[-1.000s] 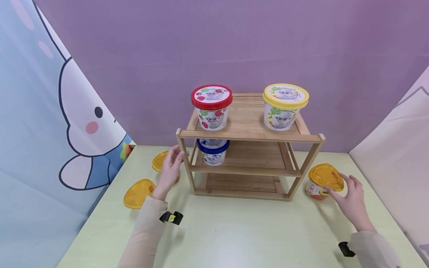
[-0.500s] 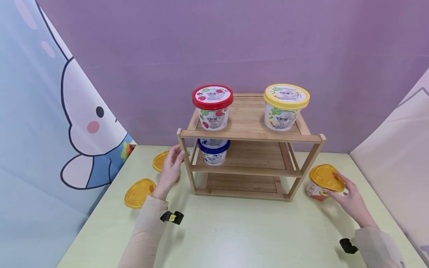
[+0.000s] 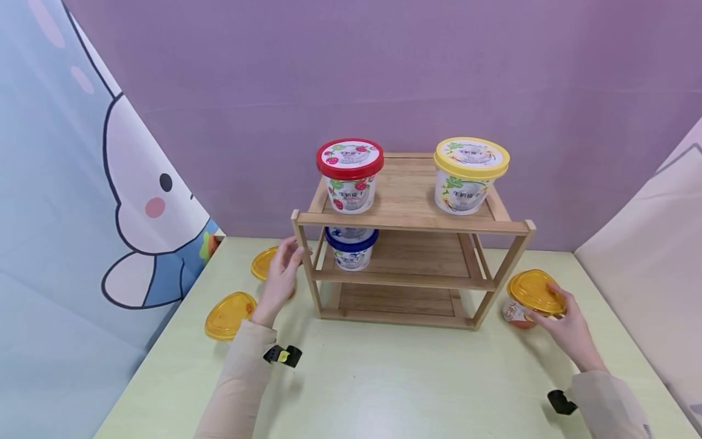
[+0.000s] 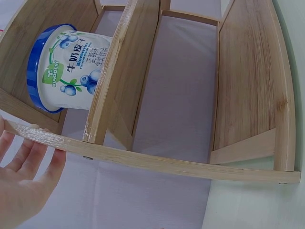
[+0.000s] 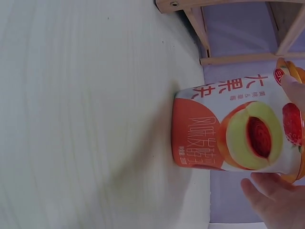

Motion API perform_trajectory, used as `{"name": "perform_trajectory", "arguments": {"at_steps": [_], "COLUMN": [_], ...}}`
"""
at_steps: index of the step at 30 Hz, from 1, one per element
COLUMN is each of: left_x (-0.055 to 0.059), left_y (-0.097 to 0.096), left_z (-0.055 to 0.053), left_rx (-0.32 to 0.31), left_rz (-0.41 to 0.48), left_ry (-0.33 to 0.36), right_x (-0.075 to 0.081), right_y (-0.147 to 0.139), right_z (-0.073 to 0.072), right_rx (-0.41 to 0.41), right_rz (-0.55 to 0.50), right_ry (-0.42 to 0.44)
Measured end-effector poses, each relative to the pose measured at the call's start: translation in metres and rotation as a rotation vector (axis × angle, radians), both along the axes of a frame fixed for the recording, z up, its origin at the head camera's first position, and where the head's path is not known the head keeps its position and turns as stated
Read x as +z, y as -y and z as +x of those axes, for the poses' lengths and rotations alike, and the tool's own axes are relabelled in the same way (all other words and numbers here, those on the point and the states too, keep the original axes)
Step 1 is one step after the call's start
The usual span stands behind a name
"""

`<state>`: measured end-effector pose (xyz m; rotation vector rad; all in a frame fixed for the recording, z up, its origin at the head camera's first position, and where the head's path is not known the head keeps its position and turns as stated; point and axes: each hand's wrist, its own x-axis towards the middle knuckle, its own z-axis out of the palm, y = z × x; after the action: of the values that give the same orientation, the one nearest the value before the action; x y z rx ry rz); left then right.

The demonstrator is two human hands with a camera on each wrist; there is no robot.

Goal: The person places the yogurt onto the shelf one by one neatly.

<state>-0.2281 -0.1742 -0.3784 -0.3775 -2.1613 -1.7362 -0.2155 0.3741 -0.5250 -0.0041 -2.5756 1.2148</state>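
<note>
At the left side of the wooden shelf rack (image 3: 411, 224), my left hand (image 3: 278, 281) holds the rack's left front post (image 4: 143, 160), fingers against it in the left wrist view. On the right of the table, my right hand (image 3: 573, 329) grips a yogurt cup (image 5: 228, 129) near its orange-yellow lid (image 3: 534, 289), thumb on one side and fingers on the other. The cup stands upright on the table, with a peach picture and red print. A blue-lidded blueberry cup (image 4: 71, 69) sits on the middle shelf, at the left.
On the top shelf stand a red-lidded cup (image 3: 350, 174) at the left and a yellow-lidded cup (image 3: 468, 177) at the right. Two more orange-lidded cups, a near one (image 3: 230, 314) and a far one (image 3: 263, 262), stand left of the rack, the far one partly behind my left hand.
The right hand's fingers have closed in around the upper part of the yogurt cup. The left hand keeps its place on the post, and the whole view shifts slightly.
</note>
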Motion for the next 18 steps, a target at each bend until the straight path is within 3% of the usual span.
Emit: {"name": "perform_trajectory", "arguments": {"at_steps": [5,11,14,18], "left_x": [0.001,0.003,0.012,0.023], "left_y": [0.000,0.000,-0.004,-0.010], "left_z": [0.000,0.001,0.008,0.017], "left_rx": [0.009,0.018,0.024,0.042], "left_rz": [-0.014,-0.018,-0.032,-0.045], "left_ry": [0.004,0.031,0.030,0.036], "right_x": [-0.003,0.007,0.013,0.009], "right_y": [0.003,0.009,0.013,0.011], "right_z": [-0.002,0.001,0.005,0.007], "right_rx": [-0.049,-0.084,-0.097,-0.116], "right_rz": [-0.025,-0.056,-0.084,-0.090], "right_ry": [0.008,0.051,0.083,0.090]}}
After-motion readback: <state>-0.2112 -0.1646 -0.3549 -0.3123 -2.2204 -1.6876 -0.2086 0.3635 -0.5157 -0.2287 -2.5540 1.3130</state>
